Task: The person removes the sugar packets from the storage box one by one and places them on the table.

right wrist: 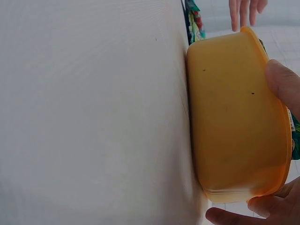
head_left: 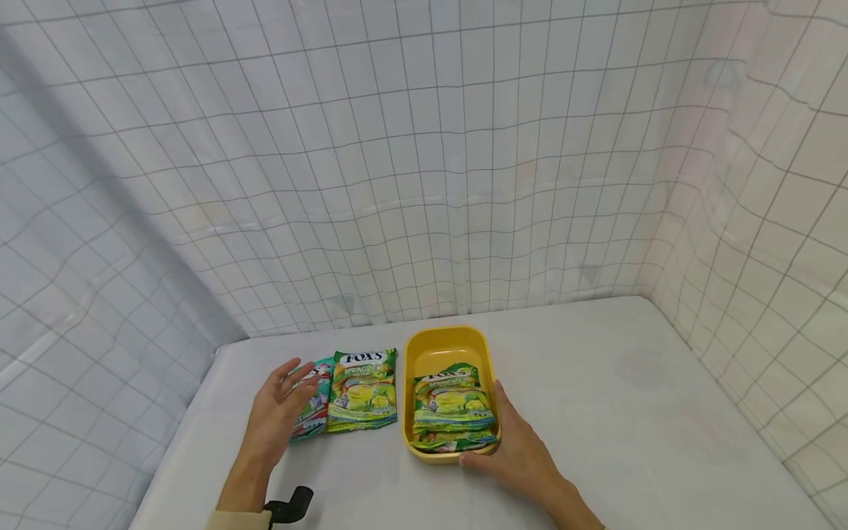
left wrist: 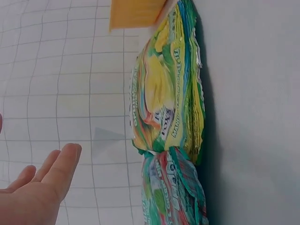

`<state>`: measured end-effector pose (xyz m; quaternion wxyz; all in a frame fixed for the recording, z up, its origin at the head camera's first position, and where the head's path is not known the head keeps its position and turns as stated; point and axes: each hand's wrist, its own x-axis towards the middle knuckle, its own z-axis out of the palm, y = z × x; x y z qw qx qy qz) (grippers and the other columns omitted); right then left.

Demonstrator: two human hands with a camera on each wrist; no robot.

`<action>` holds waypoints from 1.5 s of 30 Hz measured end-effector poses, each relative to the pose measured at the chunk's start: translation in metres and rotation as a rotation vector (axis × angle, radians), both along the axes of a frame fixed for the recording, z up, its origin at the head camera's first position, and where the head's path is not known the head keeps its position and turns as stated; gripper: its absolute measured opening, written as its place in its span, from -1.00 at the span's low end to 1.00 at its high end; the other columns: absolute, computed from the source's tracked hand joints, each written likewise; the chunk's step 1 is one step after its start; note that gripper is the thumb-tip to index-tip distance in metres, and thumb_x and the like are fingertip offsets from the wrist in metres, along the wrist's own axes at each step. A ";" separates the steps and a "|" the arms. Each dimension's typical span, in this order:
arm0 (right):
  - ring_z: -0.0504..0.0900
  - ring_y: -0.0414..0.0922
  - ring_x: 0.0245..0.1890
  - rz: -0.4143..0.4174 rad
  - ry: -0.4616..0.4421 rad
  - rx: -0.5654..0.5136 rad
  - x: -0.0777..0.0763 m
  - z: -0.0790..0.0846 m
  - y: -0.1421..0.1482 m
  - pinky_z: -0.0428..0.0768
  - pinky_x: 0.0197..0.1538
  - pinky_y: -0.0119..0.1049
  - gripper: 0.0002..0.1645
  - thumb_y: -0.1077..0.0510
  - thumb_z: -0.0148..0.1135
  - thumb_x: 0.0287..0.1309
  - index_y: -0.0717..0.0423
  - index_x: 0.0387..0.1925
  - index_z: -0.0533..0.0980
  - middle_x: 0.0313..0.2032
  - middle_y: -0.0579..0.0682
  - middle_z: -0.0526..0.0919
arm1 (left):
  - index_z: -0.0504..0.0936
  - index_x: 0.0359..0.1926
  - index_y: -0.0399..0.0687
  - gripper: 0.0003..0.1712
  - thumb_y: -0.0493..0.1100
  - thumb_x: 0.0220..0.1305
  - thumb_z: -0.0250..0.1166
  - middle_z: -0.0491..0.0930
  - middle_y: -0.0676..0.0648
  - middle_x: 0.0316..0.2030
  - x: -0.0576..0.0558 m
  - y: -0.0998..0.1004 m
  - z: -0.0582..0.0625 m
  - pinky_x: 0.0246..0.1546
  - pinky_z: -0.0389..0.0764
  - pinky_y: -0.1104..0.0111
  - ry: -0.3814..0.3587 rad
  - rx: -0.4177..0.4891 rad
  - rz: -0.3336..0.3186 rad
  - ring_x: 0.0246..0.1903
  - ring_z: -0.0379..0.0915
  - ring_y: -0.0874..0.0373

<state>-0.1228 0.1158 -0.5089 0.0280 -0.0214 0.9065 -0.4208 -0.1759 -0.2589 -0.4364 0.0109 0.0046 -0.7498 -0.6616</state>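
My right hand (head_left: 523, 453) grips a yellow plastic container (head_left: 445, 342) at its near right corner, thumb on the front rim and fingers along the right side. In the container lies a green and yellow Fox's Spring Tea candy bag (head_left: 453, 397), with at least one more bag under it. My left hand (head_left: 273, 412) is raised beside a teal Fox's candy bag (head_left: 321, 405), partly hiding it. Its fingers are loosely bent and hold nothing; in the left wrist view they are apart from the bags. Another Spring Tea bag (head_left: 363, 390) lies between the teal bag and the container.
Everything stands on a white-covered table (head_left: 596, 383). White sheeting with a grid pattern (head_left: 424, 184) rises behind the table and on both sides. A black strap piece (head_left: 291, 506) sticks out at my left wrist.
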 end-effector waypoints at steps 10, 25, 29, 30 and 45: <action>0.24 0.19 0.46 -0.001 0.006 -0.013 0.000 0.002 0.001 0.30 0.37 0.22 0.63 -0.54 0.53 -0.26 0.00 0.65 -0.14 0.57 0.10 0.07 | -0.05 0.56 -0.26 -0.20 -0.29 0.50 0.18 0.15 -0.36 0.47 0.003 0.022 0.001 0.12 0.51 0.51 -0.012 0.162 -0.058 0.15 0.53 0.30; 0.25 0.19 0.45 -0.005 0.013 -0.022 0.001 0.004 0.001 0.31 0.37 0.21 0.63 -0.52 0.55 -0.28 -0.01 0.65 -0.13 0.56 0.10 0.09 | -0.03 0.55 -0.26 -0.24 -0.37 0.50 0.15 0.16 -0.35 0.46 0.001 0.035 0.004 0.24 0.47 0.27 -0.037 0.286 -0.087 0.24 0.50 0.00; 0.26 0.18 0.45 -0.002 0.008 -0.015 0.001 0.003 0.000 0.31 0.37 0.20 0.63 -0.53 0.54 -0.28 -0.02 0.65 -0.14 0.57 0.10 0.09 | -0.04 0.55 -0.28 -0.25 -0.38 0.50 0.12 0.15 -0.36 0.46 0.003 0.041 0.007 0.24 0.47 0.26 -0.035 0.288 -0.112 0.23 0.51 0.03; 0.26 0.18 0.45 -0.002 0.008 -0.013 0.001 0.003 0.000 0.32 0.36 0.20 0.63 -0.53 0.54 -0.28 -0.02 0.65 -0.14 0.57 0.10 0.09 | -0.05 0.55 -0.29 -0.25 -0.38 0.51 0.11 0.15 -0.36 0.46 0.004 0.043 0.008 0.25 0.46 0.24 -0.037 0.291 -0.121 0.24 0.49 0.01; 0.22 0.16 0.47 0.006 0.003 -0.012 0.001 0.003 0.000 0.29 0.39 0.19 0.64 -0.55 0.51 -0.26 -0.01 0.65 -0.16 0.57 0.09 0.06 | 0.09 0.52 -0.21 -0.31 -0.31 0.51 0.16 0.27 -0.29 0.44 0.002 0.073 0.008 0.22 0.50 0.23 -0.031 0.230 -0.150 0.33 0.36 -0.23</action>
